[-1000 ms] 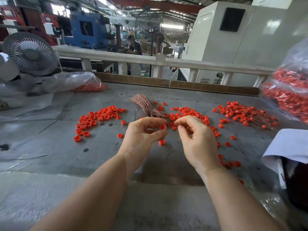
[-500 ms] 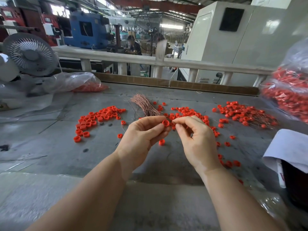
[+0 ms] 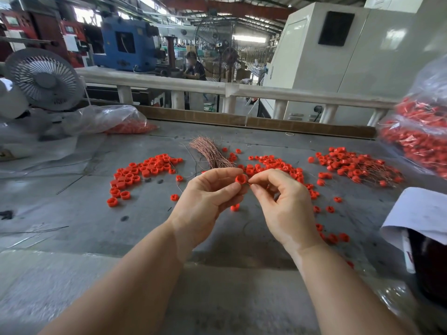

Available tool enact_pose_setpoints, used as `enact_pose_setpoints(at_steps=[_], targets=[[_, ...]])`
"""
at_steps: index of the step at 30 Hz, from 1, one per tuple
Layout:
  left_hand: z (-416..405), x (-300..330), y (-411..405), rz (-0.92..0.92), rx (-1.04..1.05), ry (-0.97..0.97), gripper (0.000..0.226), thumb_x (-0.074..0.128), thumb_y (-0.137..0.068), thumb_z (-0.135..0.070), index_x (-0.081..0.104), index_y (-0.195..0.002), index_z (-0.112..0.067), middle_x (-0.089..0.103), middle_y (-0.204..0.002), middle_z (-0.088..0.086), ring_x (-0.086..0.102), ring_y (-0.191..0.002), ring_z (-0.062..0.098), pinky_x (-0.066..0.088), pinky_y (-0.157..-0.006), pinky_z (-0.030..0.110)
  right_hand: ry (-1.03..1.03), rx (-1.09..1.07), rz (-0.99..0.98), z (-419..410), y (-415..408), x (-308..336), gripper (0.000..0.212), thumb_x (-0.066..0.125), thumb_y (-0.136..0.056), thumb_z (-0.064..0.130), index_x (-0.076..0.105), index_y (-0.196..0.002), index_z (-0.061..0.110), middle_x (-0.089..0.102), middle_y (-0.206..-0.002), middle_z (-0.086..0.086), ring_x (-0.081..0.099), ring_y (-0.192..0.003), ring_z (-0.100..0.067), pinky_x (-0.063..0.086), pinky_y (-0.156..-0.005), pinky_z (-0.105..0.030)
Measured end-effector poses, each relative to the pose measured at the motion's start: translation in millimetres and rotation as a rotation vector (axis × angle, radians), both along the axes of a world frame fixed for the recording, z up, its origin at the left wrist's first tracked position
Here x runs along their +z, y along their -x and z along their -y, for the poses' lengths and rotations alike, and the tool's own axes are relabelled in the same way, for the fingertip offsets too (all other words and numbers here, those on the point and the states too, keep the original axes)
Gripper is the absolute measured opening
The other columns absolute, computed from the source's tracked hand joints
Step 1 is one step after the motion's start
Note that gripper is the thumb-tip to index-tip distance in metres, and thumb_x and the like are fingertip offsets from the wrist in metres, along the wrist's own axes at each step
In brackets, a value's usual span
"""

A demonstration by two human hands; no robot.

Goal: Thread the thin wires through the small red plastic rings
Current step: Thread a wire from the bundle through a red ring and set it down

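Fingers of the left hand (image 3: 205,197) pinch a red ring (image 3: 241,178) above the grey table (image 3: 96,226), the right hand (image 3: 285,204) pinching right beside it, its wire too thin to see, wire bundle (image 3: 210,153) just behind.

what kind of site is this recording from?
Most likely a factory floor, at a manual assembly bench. Signs: a blue machine and a large white machine cabinet behind the railing, an industrial pedestal fan, and bulk loose red rings spread on the grey worktable.
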State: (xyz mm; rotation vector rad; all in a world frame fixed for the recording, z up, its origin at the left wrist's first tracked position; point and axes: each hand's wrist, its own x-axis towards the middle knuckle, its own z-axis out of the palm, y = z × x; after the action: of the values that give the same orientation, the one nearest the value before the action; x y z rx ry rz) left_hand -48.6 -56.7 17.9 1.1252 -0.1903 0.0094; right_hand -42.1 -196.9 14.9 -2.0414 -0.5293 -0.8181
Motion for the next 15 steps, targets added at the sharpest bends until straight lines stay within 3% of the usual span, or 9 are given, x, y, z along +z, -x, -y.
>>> enact_pose_setpoints(at_steps=[7,15], targets=[[0.2,-1.2,-0.4,0.001,-0.014,0.019,0.022,0.062,-0.066,-0.002,0.068,-0.086,-0.01,0.072,-0.074,0.002,0.067,-0.066,0.01,0.055,-0.063,0.018,0.004,0.036,0.02,0.5,-0.4,-0.3,0.011,0.065,-0.08,-0.001,0.068,-0.078,0.008,0.062,-0.075,0.004,0.058,-0.07,-0.012,0.05,-0.066,-0.034],[0.6,2.0,1.0,-0.028,-0.016,0.07,0.021,0.059,-0.068,0.003,0.067,-0.086,-0.005,0.072,-0.074,0.005,0.069,-0.069,0.011,0.055,-0.065,0.018,0.022,0.008,0.01,1.5,-0.3,-0.4,0.011,0.066,-0.079,-0.002,0.069,-0.076,0.009,0.062,-0.073,0.003,0.056,-0.065,-0.014,0.05,-0.062,-0.037]])
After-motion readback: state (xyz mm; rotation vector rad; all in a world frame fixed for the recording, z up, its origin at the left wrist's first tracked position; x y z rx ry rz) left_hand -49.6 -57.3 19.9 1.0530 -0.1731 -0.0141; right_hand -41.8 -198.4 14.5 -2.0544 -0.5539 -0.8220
